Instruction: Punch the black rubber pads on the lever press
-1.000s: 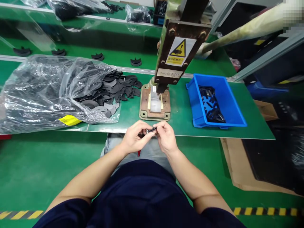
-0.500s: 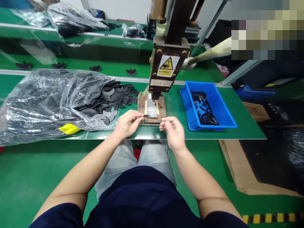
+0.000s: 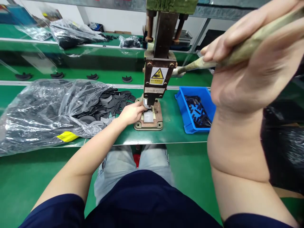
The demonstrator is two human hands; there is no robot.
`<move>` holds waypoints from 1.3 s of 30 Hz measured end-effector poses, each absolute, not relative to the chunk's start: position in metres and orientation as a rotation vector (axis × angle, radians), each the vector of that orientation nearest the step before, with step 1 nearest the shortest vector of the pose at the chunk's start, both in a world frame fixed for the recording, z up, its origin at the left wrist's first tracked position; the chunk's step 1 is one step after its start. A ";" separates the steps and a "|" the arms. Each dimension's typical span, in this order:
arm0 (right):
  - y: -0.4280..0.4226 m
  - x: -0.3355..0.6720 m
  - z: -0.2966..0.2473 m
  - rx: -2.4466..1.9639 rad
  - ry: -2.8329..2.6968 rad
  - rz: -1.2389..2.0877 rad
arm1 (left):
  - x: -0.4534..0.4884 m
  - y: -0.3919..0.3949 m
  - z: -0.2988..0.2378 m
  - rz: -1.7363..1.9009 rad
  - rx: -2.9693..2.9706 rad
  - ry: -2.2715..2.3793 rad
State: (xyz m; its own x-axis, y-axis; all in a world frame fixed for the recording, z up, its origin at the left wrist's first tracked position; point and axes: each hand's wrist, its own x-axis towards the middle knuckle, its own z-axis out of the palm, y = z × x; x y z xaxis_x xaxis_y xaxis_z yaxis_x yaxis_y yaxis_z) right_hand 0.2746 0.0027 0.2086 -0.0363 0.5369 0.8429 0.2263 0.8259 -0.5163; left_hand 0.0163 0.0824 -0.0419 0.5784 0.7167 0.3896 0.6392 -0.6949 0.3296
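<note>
My left hand rests at the base of the hand press, fingers pinched at the die block under the ram; what they hold is too small to make out. My right hand is raised close to the camera and wrapped round the pale lever handle of the press. The ram sits low over the die.
A clear plastic bag spills flat black curved parts left of the press. A blue bin with small black pieces stands to its right. Behind runs a green conveyor with single black parts. A cardboard box lies at the lower right.
Both hands left the small black piece held between them. My left hand carried it to the die under the ram; my right hand rose and grasped the lever handle.
</note>
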 end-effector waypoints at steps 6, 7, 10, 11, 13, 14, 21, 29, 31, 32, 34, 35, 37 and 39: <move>-0.016 0.276 0.146 -0.505 -1.605 0.214 | 0.018 0.082 -0.038 0.714 2.666 1.135; -0.022 0.277 0.133 -0.519 -1.629 0.198 | 0.018 0.081 -0.038 0.710 2.667 1.143; -0.034 0.282 0.098 -0.559 -1.708 0.104 | 0.019 0.078 -0.036 0.687 2.672 1.159; -0.035 0.283 0.089 -0.562 -1.725 0.070 | 0.019 0.076 -0.035 0.677 2.671 1.161; -0.035 0.285 0.074 -0.547 -1.737 0.014 | 0.020 0.073 -0.032 0.656 2.664 1.161; -0.034 0.286 0.069 -0.540 -1.736 -0.006 | 0.020 0.072 -0.030 0.644 2.662 1.155; -0.032 0.299 0.073 -0.485 -1.878 -0.055 | -0.027 0.109 -0.004 0.387 2.679 1.407; -0.039 0.289 0.058 -0.530 -1.709 -0.091 | -0.063 0.224 0.004 -0.070 2.542 1.804; -0.040 0.284 0.055 -0.551 -1.663 -0.091 | -0.054 0.237 -0.002 -0.165 2.496 1.809; -0.040 0.282 0.054 -0.557 -1.648 -0.092 | -0.049 0.242 -0.004 -0.206 2.473 1.814; -0.040 0.280 0.053 -0.558 -1.627 -0.095 | -0.041 0.248 -0.010 -0.259 2.452 1.809; -0.040 0.280 0.053 -0.555 -1.619 -0.098 | -0.039 0.251 -0.012 -0.262 2.460 1.801; -0.038 0.279 0.052 -0.542 -1.604 -0.105 | -0.037 0.253 -0.013 -0.224 2.488 1.776; -0.037 0.279 0.052 -0.527 -1.594 -0.105 | -0.039 0.252 -0.010 -0.167 2.484 1.750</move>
State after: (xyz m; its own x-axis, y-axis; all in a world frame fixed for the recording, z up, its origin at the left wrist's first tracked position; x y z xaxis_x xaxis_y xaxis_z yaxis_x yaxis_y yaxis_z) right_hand 0.2789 -0.0373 0.0519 -0.0023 0.2678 0.9635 0.3916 0.8868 -0.2455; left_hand -0.0394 0.2515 -0.0102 0.3342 0.9312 -0.1456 0.9420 -0.3353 0.0174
